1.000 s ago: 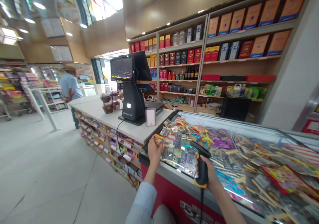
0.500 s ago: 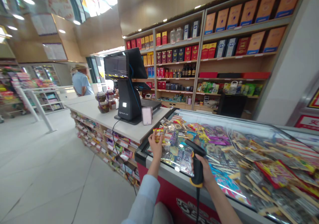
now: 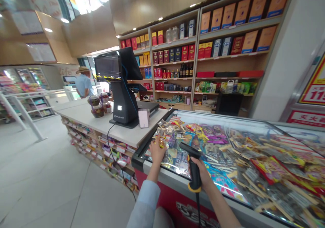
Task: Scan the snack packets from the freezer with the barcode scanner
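Observation:
My left hand (image 3: 156, 151) is over the near left corner of the glass-topped display case (image 3: 146, 167). Its fingers close on a small yellow snack packet (image 3: 162, 142), which they partly cover. My right hand (image 3: 201, 169) is wrapped round the handle of a black and yellow barcode scanner (image 3: 195, 174). The scanner's head points left, toward the packet, with a gap between them, and its cable hangs down in front of the case. Many small packaged snacks (image 3: 215, 135) lie spread across the case around both hands.
Left of the case stands a white counter (image 3: 127, 135) with a black point-of-sale terminal (image 3: 123, 103) and several tied jars (image 3: 98, 109). A black cable (image 3: 109, 143) runs down the counter's front. Shelves of boxed goods (image 3: 175, 55) line the back. A person (image 3: 83, 84) stands far left.
The view has turned slightly right, so things shift left. The packet in my left hand has tipped, and its printed front shows less. My right hand keeps the scanner at a similar height.

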`<action>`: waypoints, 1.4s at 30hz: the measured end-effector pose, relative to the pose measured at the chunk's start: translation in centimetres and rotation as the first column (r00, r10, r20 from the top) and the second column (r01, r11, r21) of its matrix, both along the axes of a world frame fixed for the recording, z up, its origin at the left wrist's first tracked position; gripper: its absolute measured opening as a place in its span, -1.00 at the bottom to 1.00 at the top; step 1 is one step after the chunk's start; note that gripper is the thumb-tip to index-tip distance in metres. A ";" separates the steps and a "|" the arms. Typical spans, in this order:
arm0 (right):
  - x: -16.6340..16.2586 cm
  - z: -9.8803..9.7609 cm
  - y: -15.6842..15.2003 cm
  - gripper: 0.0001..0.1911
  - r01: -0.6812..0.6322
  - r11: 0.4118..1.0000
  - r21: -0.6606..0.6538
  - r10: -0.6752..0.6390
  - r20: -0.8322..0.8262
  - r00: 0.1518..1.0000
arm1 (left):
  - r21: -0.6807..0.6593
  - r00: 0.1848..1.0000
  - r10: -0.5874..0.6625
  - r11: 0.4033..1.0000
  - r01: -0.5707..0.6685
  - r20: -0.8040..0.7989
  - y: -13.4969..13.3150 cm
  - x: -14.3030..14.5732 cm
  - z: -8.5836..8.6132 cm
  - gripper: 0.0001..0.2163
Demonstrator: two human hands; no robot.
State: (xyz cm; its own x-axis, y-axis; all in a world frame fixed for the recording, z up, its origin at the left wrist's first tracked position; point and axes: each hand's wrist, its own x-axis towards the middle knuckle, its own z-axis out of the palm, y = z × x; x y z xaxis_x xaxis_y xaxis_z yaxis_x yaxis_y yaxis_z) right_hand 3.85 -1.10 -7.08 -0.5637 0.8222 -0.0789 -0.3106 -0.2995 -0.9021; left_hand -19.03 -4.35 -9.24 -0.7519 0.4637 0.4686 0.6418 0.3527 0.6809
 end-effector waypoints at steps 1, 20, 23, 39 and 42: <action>0.0 0.1 -0.1 -0.55 -0.001 1.000 0.005 0.001 0.007 1.000 | 0.034 1.000 -0.023 0.999 0.023 0.001 -0.1 0.0 0.1 -0.40; 0.0 0.3 -0.5 -0.55 -0.023 0.998 0.050 0.024 -0.023 0.999 | 0.315 0.991 -0.029 0.946 0.069 -0.128 -1.1 0.7 1.6 -0.44; 0.1 0.3 -0.5 -0.54 -0.043 0.997 0.057 0.043 -0.011 0.999 | 0.325 0.991 -0.023 0.943 0.066 -0.132 -1.2 0.9 1.8 -0.44; 0.2 0.1 -0.5 -0.51 -0.066 0.998 -0.003 0.066 -0.047 0.997 | 0.389 0.966 0.027 0.918 0.078 -0.255 -1.1 0.8 1.4 -0.44; 0.2 0.1 -0.4 -0.52 -0.074 0.997 -0.015 0.073 -0.050 0.996 | 0.384 0.962 0.033 0.920 0.077 -0.271 -1.1 0.8 1.3 -0.43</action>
State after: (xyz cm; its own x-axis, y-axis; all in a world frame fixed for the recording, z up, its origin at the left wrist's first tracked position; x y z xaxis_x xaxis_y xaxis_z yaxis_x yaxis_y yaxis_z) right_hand 4.05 -1.54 -7.02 -0.6259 0.7773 -0.0630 -0.3310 -0.3380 -0.8810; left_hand -18.24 -5.46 -7.91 -0.5652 0.2193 0.7953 0.8227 0.0796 0.5628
